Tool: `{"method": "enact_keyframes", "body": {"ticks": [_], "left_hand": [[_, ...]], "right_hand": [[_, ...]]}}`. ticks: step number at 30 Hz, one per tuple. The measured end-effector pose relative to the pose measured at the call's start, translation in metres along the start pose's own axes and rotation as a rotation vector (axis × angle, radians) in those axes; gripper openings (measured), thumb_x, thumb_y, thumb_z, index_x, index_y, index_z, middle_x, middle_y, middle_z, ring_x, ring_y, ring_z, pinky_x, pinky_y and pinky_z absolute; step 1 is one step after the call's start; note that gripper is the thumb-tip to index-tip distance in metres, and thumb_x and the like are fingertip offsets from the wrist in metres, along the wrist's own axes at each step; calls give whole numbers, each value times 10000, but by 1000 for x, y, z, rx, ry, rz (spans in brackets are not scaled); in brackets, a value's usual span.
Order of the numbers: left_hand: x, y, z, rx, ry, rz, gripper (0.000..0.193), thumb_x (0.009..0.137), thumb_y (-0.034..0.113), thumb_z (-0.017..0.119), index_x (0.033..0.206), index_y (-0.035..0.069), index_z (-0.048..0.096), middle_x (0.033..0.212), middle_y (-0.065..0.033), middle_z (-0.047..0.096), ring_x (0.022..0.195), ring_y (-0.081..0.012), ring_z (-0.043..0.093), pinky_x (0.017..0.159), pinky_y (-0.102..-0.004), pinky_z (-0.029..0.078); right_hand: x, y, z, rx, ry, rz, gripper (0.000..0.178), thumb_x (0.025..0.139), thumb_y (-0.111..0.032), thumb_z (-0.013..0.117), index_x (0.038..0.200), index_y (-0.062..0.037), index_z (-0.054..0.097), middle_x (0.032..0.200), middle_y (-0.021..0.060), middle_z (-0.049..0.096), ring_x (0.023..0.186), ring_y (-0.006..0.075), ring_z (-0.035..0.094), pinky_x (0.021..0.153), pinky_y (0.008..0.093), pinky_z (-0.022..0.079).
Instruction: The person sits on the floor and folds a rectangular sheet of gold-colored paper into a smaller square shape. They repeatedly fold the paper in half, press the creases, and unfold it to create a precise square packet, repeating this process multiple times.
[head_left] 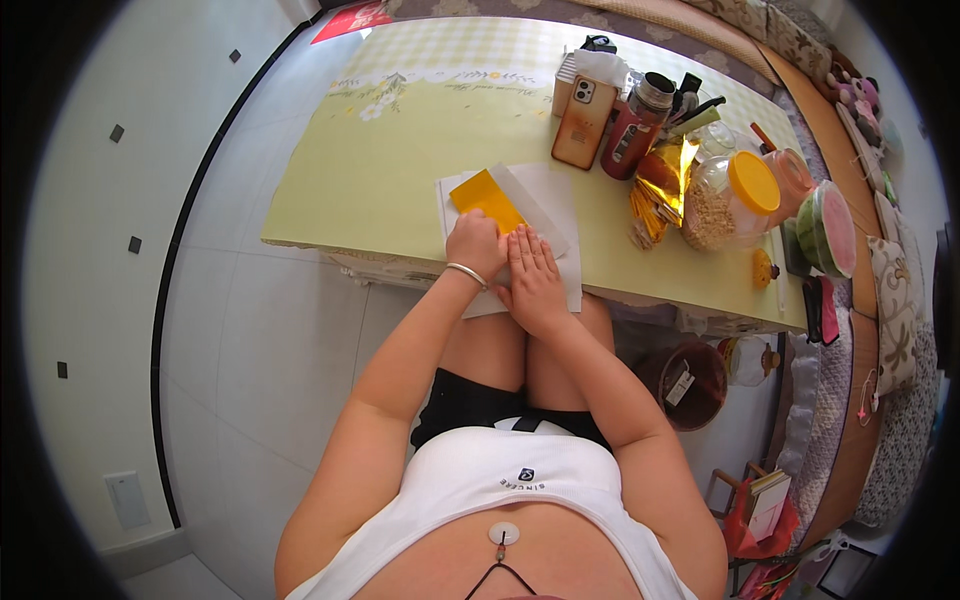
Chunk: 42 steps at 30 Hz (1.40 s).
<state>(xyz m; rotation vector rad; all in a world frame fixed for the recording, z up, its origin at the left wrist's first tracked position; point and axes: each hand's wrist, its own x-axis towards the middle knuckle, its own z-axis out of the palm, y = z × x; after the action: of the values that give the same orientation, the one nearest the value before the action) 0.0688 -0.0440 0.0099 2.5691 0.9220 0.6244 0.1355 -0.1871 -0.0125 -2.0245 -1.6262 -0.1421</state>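
Note:
A yellow sheet of paper point(486, 198) lies tilted on a larger white sheet point(567, 200) at the front edge of the table, with a translucent pale strip point(530, 200) along its right side. My left hand point(476, 243), with a bangle at the wrist, is curled closed at the yellow sheet's lower edge; its fingertips are partly hidden. Flat beside it rests my right hand point(535, 280), fingers stretched out over the lower part of the papers. The two hands touch or nearly touch. The white sheet hangs over the table edge toward my lap.
On the table's right stand a phone point(586, 122), a red bottle point(637, 128), a gold foil packet point(668, 180), a yellow-lidded jar point(735, 200) and a cut watermelon point(828, 230). The pale green tablecloth point(360, 180) reaches the front edge. Below on the right is a dark red bin point(690, 385).

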Motion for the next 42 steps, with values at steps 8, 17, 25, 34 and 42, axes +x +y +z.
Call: {"method": "enact_keyframes", "body": {"ticks": [8, 17, 25, 34, 42], "left_hand": [[-12, -3, -13, 130, 30, 20, 253, 847, 297, 715, 742, 81, 636, 854, -118, 610, 864, -328, 612, 731, -458, 521], [-12, -46, -47, 4, 188, 300, 229, 735, 106, 745, 942, 53, 661, 1006, -127, 659, 988, -341, 616, 861, -441, 503], [-18, -43, -64, -56, -119, 702, 445, 723, 87, 710, 1162, 31, 665, 1289, -177, 637, 1201, -365, 601, 1035, -447, 484], [-29, -41, -56, -79, 19, 593, 444, 721, 98, 710, 1157, 30, 664, 1210, -163, 655, 1080, -360, 629, 969, -441, 503], [-16, -47, -53, 158, 12, 826, 271, 767, 113, 679, 1033, 59, 676, 1094, -96, 688, 1002, -266, 654, 862, -396, 509]], "right_hand": [[2, -4, 3, -46, -54, 47, 942, 831, -433, 736, 1517, 66, 326, 1570, 286, 329, 1501, 392, 263, 1234, 484, 165], [5, -2, -4, -35, -52, -1, 747, 799, -442, 769, 1469, -237, 510, 1558, 274, 360, 1467, 413, 315, 1193, 537, 219], [25, 80, -60, 160, -258, -264, 378, 872, -212, 729, 1249, -229, 704, 1487, 139, 519, 1446, 349, 392, 1195, 547, 258], [30, 43, -38, 74, 11, -89, 157, 829, -150, 703, 939, -65, 629, 1182, 158, 655, 1197, 367, 605, 967, 425, 520], [29, 49, -51, 123, -14, -135, 94, 857, -145, 672, 929, -92, 644, 1176, 85, 662, 1185, 319, 622, 916, 412, 543]]}}
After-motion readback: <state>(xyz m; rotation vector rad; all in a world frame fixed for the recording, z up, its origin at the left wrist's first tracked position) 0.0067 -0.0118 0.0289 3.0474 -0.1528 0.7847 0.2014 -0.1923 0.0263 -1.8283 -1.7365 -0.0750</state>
